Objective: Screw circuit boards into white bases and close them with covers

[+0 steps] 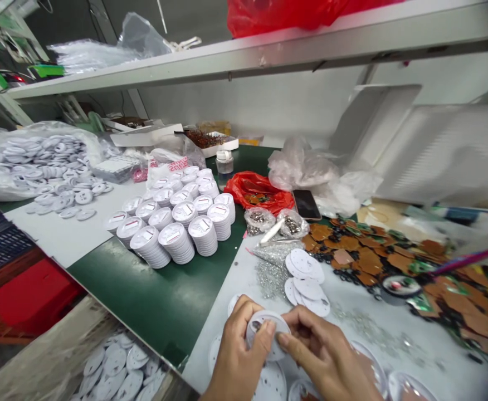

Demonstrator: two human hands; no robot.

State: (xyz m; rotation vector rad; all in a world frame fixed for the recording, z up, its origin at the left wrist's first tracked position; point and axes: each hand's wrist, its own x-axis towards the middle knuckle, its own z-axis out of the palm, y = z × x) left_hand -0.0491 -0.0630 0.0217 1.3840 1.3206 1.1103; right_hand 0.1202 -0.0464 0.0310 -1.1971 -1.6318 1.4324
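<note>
Near the bottom middle of the head view, a round white plastic cover (281, 348) is held between both hands. My left hand (240, 348) grips its left side, with the thumb pressed on the inner face over a small dark part. At the right rim, my right hand (325, 350) pinches the same cover between thumb and fingers. Below the hands lie more round white covers (271, 384), partly hidden. Just beyond them, several flat white discs (306, 267) rest in two overlapping piles beside a heap of small metal screws (269, 278).
Stacks of white round pieces (184, 239) stand on the green mat (152, 301). Brown circuit boards (365, 262) are spread at right. A red bag (260, 189), a phone (306, 204) and a clear bottle (224, 161) sit farther back. A shelf (210, 67) overhangs the bench.
</note>
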